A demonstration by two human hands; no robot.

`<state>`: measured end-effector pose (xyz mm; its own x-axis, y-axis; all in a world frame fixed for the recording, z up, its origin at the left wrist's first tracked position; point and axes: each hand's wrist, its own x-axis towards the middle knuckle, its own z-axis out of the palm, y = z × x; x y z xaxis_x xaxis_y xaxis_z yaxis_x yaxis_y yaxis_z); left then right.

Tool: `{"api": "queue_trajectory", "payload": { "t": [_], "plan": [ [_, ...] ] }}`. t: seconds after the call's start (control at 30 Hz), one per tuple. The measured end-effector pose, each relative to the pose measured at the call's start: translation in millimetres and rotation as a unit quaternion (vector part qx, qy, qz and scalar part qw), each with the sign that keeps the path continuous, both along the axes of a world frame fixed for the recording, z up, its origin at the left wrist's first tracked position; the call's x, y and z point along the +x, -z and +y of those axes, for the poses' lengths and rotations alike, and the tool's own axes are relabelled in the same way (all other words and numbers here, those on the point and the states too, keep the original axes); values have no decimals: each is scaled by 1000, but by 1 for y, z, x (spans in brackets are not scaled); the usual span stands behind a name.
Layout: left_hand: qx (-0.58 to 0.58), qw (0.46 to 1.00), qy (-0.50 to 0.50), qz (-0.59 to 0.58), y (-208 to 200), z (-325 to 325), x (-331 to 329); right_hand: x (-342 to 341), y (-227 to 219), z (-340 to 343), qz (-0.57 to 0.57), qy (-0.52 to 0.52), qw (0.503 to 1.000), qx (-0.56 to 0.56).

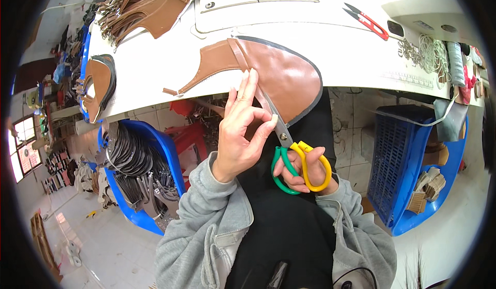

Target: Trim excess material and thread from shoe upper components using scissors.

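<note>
A brown leather piece with a dark edge and a narrow strap-like arm lies on the white table and hangs over its near edge. My left hand pinches its near edge between thumb and forefinger, while the other fingers stretch out across the leather. In my right hand are scissors with one green and one yellow handle. Their blades point away from me, at the strip by my left thumb. The blade tips are partly hidden by my left fingers and the leather.
Similar brown pieces are piled at the far left, another at the table's left end. Red-handled thread snips lie far right. Below stand a blue bin of black straps and a blue crate. The white table spans the top.
</note>
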<state>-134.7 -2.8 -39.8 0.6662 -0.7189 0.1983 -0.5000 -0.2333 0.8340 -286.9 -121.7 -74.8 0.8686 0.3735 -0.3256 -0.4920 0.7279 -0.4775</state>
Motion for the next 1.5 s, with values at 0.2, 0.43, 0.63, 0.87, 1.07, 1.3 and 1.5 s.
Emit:
{"api": "queue_trajectory", "payload": {
  "t": [0.2, 0.43, 0.63, 0.87, 1.07, 1.3, 1.5],
  "plan": [
    [-26, 999, 27, 30, 0, 3, -2, 5, -2, -2, 1, 10, 1000, -20],
    [-23, 999, 38, 29, -1, 4, -5, 11, -4, 0, 6, 23, 999, -40],
    [-37, 998, 23, 51, -1, 6, -9, 8, -1, -4, 6, 19, 999, -32],
    [-108, 973, -70, 191, -12, 8, -4, 6, 2, -6, -1, 29, 999, -43],
    [92, 989, -29, -114, -19, -3, 29, 3, 1, -9, 0, 22, 1000, -18],
    [40, 990, 62, -124, -7, -5, 35, 6, -4, -9, -27, 24, 999, -27],
    [42, 990, 49, -129, -5, -9, 31, 19, -7, -8, -21, 32, 997, -69]
  ]
}}
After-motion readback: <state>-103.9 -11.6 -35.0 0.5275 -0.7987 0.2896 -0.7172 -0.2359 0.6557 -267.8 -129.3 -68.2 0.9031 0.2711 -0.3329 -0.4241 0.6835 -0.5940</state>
